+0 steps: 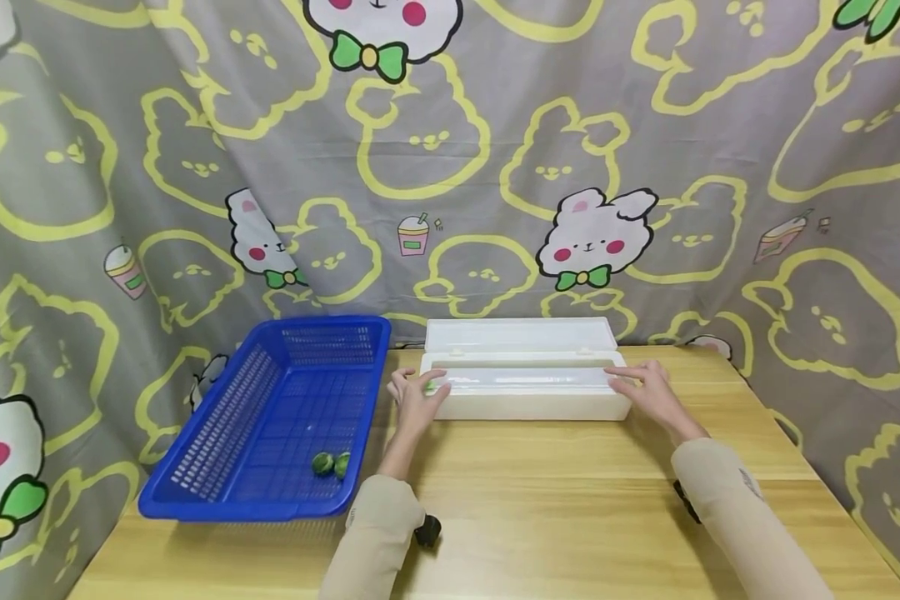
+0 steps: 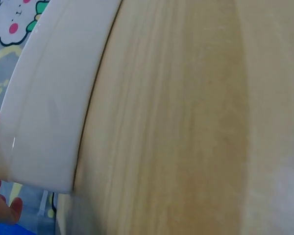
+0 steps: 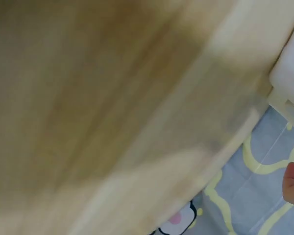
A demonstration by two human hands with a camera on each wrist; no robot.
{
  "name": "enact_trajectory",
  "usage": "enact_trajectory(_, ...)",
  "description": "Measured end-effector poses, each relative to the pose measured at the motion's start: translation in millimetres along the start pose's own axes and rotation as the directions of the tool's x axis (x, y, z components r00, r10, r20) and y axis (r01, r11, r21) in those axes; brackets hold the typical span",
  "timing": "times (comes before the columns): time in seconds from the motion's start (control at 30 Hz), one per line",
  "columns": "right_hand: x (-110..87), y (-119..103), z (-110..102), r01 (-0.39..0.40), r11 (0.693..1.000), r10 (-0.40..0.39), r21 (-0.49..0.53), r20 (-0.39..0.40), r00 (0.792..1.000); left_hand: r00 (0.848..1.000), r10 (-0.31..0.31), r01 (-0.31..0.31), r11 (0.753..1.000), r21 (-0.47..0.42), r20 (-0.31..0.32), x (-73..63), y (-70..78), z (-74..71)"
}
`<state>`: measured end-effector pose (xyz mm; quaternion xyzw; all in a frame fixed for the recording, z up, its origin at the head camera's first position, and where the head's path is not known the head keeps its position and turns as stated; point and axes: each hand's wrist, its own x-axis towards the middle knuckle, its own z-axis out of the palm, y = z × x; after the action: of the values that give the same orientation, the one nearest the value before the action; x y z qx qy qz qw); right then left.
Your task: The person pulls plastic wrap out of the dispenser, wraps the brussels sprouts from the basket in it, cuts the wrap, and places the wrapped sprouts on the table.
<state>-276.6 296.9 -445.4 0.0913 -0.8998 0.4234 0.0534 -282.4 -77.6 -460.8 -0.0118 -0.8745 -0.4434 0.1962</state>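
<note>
A long white box (image 1: 525, 407) stands on the table with its lid (image 1: 517, 336) raised at the back. Along its top opening lies a clear, glossy roll of plastic wrap (image 1: 528, 377). At the left end, my left hand (image 1: 417, 398) pinches the roll between thumb and index finger, with a bit of green showing there. My right hand (image 1: 651, 395) pinches the opposite end in the same way. In the left wrist view the box's front wall (image 2: 54, 98) fills the left side, and only fingertips (image 2: 14, 208) show. A fingertip (image 3: 290, 176) appears at the right wrist view's edge.
Left of the box sits a blue plastic basket (image 1: 262, 510) with slotted walls, close to my left forearm. Two small green sprouts (image 1: 322, 464) lie inside it. The wooden table (image 1: 555, 508) ends at a patterned curtain (image 1: 487, 275) behind and on both sides.
</note>
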Motion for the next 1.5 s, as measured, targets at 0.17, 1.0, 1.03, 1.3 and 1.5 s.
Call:
enact_trajectory(0.17,10.7,-5,2,0.028,0.998,-0.027,-0.063,0.007,1.000,0.999,-0.036,0.035,0.999,0.026,0.023,3.2,3.1,-0.8)
enact_trajectory(1.0,27.3,1,21,0.173,0.984,-0.159,0.044,-0.231,0.960,0.999,-0.003,-0.001,0.994,0.113,0.033,20.6,11.8,6.8)
enact_trajectory(1.03,27.6,1,21,0.154,0.987,-0.142,0.037,-0.233,0.962,1.000,-0.002,-0.001,0.992,0.124,0.025,20.9,11.6,6.4)
enact_trajectory(1.3,27.5,-4,21,0.007,0.999,0.005,0.048,-0.236,0.972,0.998,-0.001,0.014,0.981,0.193,-0.067,24.9,13.2,6.1)
enact_trajectory(1.5,27.5,-6,25,-0.022,0.997,0.043,0.077,-0.284,0.958,0.991,-0.008,0.040,0.969,0.244,-0.130,27.3,16.0,8.7)
